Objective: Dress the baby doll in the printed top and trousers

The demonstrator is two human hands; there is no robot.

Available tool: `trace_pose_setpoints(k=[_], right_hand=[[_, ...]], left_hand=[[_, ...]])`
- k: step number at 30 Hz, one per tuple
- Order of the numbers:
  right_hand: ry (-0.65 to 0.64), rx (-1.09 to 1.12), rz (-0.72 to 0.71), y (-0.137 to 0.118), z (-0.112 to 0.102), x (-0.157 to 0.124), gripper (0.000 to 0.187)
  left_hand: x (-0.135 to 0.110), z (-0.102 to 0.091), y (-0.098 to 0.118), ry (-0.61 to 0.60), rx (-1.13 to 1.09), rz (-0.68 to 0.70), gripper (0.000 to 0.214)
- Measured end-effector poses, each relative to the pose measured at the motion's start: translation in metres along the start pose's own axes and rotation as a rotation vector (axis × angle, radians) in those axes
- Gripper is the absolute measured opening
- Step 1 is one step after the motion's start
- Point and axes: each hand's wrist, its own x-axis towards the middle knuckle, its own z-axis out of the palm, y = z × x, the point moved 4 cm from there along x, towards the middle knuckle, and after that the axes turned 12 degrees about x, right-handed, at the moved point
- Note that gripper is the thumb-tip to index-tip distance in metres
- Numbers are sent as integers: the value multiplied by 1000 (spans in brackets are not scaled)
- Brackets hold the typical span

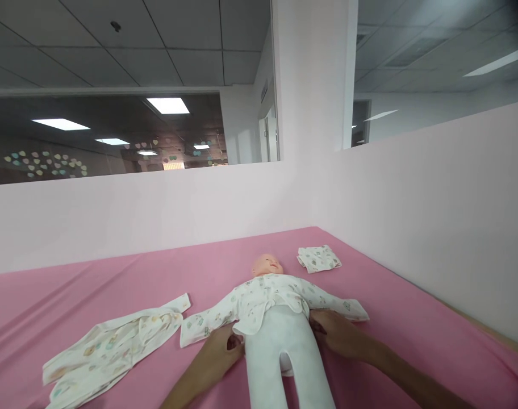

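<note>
A baby doll [268, 266] lies on its back on the pink sheet [114, 284], head away from me. It wears a white patterned top [263, 301], and its cloth body and legs [284, 352] are bare white. My left hand [222, 346] rests at the doll's left hip with fingers curled against the top's hem. My right hand [335, 332] lies at the other hip, fingers closed on the hem under the spread sleeve.
A loose patterned garment [109, 346] lies crumpled on the sheet at left. A small folded patterned cloth [318, 258] sits beyond the doll's head to the right. Pale pink partition walls [433, 227] close off the back and right sides.
</note>
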Motion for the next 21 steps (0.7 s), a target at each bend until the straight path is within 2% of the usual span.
trace_pose_setpoints(k=[3,6,9,11,17,21], right_hand=[[-178,60,12,2,2,-2,14],[-233,94,39,4,1,0,14],[-243,104,33,5,4,3,17],[-203,68,26,6,7,6,18],[98,-235,-100,4,5,7,14],[173,-288,-178,9,0,6,15]], left_hand=[[4,3,-6,61,144,-88,15],[8,5,-11,151,367,-146,10],[13,12,-13,162,438,-88,12],[15,17,-16,182,451,-65,16],[15,26,-20,333,625,13,26],[12,25,-13,432,732,69,23]])
